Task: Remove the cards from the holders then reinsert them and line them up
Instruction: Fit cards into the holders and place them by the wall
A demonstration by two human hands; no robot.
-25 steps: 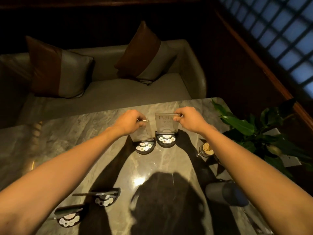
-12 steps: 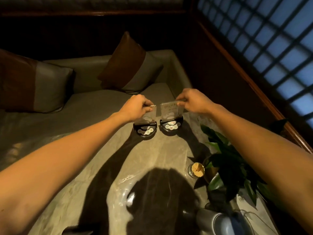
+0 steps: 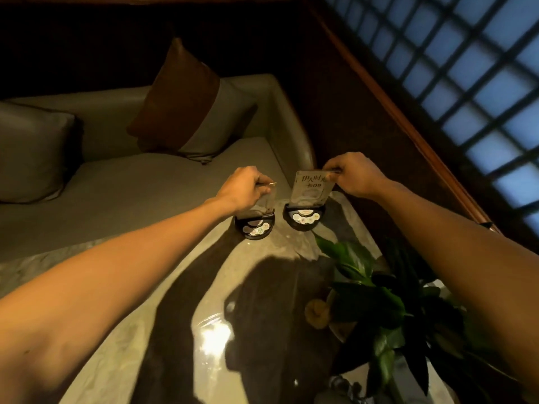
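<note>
Left hand (image 3: 243, 186) and right hand (image 3: 354, 176) are each pinching a clear card (image 3: 310, 188) top; an uneven pull risks tipping the holder (image 3: 303, 218) at 12 o'clock.

The support surface is a polished marble table (image 3: 163, 330) with grey veining and a bright reflection near its centre. Two black semicircular holders stand on it at the far end: the left holder (image 3: 255, 227) just beside the right holder (image 3: 304, 217), not touching. A leafy potted plant (image 3: 376, 301) stands nearer than the right holder, along the table's right edge.
</note>
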